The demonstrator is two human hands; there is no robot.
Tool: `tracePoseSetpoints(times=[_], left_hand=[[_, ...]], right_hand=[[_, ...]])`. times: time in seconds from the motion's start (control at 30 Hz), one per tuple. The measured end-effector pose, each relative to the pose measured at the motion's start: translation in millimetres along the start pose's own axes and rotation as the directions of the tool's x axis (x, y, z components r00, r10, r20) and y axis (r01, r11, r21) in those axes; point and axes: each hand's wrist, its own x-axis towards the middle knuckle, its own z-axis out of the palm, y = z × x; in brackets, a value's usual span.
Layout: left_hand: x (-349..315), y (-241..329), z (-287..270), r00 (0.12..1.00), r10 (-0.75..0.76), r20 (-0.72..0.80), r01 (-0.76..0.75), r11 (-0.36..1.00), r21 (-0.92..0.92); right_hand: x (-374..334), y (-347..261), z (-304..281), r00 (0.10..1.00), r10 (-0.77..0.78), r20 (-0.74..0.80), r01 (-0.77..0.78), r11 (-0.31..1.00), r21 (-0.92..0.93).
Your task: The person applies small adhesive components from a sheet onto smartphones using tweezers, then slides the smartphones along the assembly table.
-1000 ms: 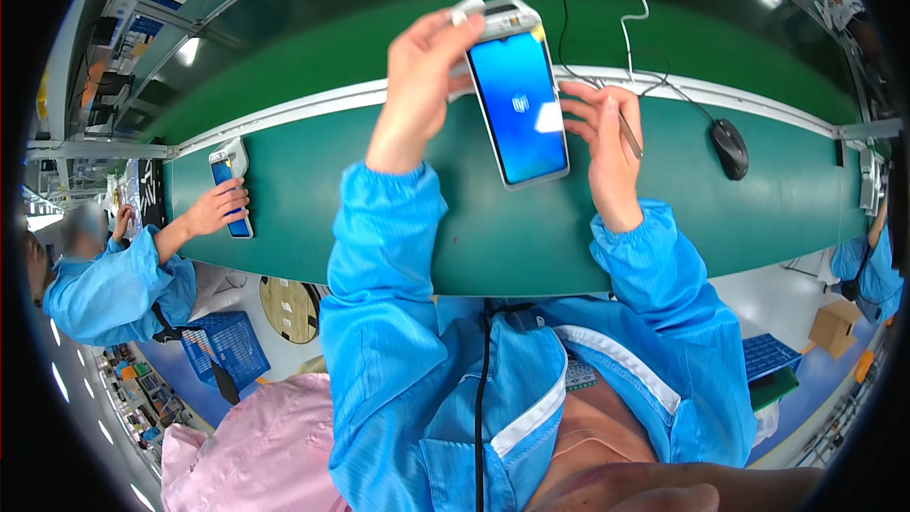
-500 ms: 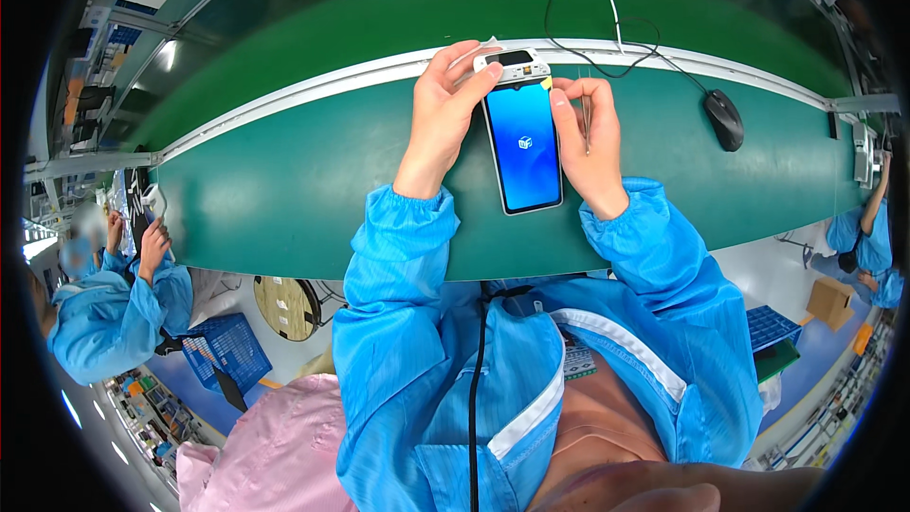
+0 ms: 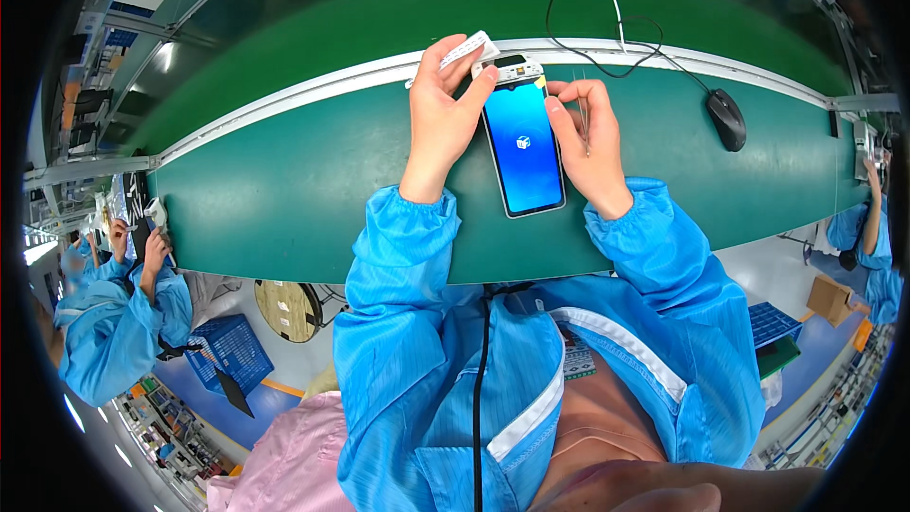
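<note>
Though small, logo (image 3: 523,143); blue screen (image 3: 527,180)

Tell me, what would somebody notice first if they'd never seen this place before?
Probably the device in the middle, because its screen is bright blue; the left hand holds it near the top, and the right hand, with a thin tool, is at its upper right edge. Next might come the wide green table below, with a black mouse off to the right.
</note>
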Motion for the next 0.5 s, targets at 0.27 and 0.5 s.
tracePoseSetpoints(times=[0.27,0.5], left_hand=[[-27,30,10,0.972,0.213,-0.099,-0.201,0.972,0.118],[-33,24,24,0.986,0.154,-0.059,-0.153,0.988,0.021]], right_hand=[[15,-24,-14,0.949,-0.288,-0.130,0.265,0.949,-0.170],[3,-34,11,0.919,-0.388,-0.070,0.393,0.917,0.074]])
